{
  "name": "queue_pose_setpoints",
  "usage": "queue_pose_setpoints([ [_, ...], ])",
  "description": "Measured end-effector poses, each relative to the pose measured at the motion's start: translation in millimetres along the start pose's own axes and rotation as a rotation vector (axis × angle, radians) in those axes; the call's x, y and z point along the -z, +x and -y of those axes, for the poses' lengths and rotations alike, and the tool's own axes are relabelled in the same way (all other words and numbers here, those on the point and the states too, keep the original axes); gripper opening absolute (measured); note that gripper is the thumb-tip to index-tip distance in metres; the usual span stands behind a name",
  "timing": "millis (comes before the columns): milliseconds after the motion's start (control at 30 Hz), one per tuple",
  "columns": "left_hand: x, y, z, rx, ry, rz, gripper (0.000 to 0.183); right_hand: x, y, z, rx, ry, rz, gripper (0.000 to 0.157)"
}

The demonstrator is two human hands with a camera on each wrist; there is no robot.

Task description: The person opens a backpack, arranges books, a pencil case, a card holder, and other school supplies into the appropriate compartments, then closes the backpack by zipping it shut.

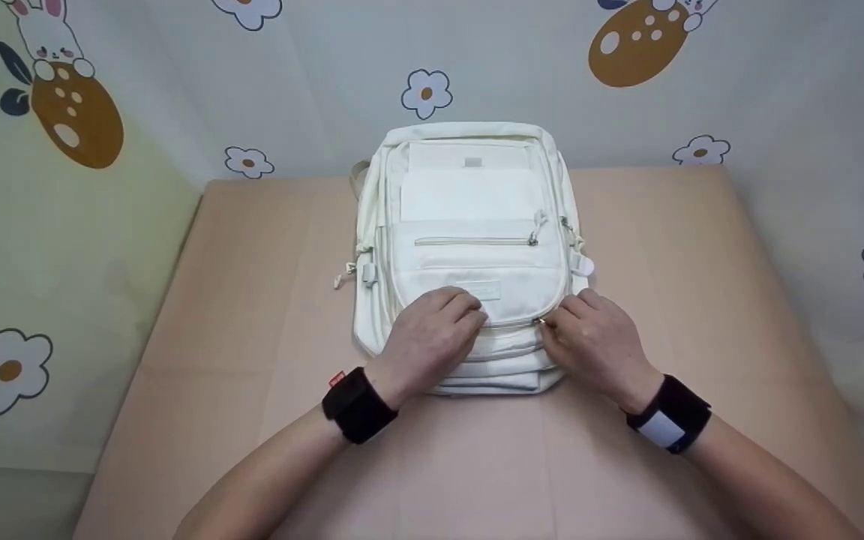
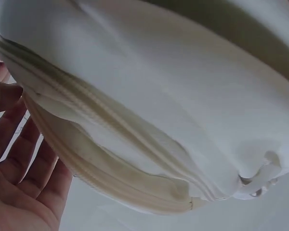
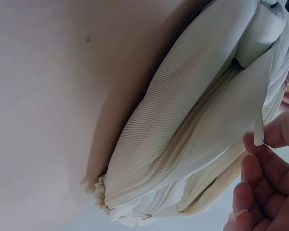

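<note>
A cream-white backpack [image 1: 477, 195] lies front side up, its bottom toward me. The right hand [image 1: 597, 341] is at the lower right of the front pocket, by a small metal zipper slider [image 1: 539, 321]. Between its thumb and index finger it pinches a pale zipper pull [image 3: 259, 131], seen in the right wrist view. At the pocket's lower edge the left hand [image 1: 436, 337] grips the fabric with thumb and fingertips. Its other fingers [image 2: 19, 159] spread beside the bag's zipper seams [image 2: 101, 113] in the left wrist view.
The backpack rests on a table with a pinkish-beige cover [image 1: 267, 300]. Behind it hangs a pale curtain [image 1: 327, 90] printed with flowers and rabbits. A short zipper [image 1: 473, 241] crosses the bag's front, and a side buckle [image 1: 369, 274] sits at its left.
</note>
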State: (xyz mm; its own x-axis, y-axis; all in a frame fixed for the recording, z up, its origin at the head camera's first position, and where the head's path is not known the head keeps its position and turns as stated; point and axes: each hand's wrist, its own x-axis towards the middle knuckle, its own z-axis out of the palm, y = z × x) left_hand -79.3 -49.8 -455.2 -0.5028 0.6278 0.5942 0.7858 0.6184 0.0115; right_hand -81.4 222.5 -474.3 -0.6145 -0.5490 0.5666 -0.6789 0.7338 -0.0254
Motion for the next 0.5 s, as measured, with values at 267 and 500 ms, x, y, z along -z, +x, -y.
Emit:
queue_pose_setpoints([
  [267, -7.4, 20.3, -12.4, -0.048, 0.014, 0.012, 0.014, 0.6, -1, 1, -0.005, 0.016, 0.015, 0.008],
  [500, -19.8, 28.9, -21.4, -0.015, 0.091, 0.114, 0.011, 0.0, -2, 2, -0.006, 0.023, 0.012, 0.009],
])
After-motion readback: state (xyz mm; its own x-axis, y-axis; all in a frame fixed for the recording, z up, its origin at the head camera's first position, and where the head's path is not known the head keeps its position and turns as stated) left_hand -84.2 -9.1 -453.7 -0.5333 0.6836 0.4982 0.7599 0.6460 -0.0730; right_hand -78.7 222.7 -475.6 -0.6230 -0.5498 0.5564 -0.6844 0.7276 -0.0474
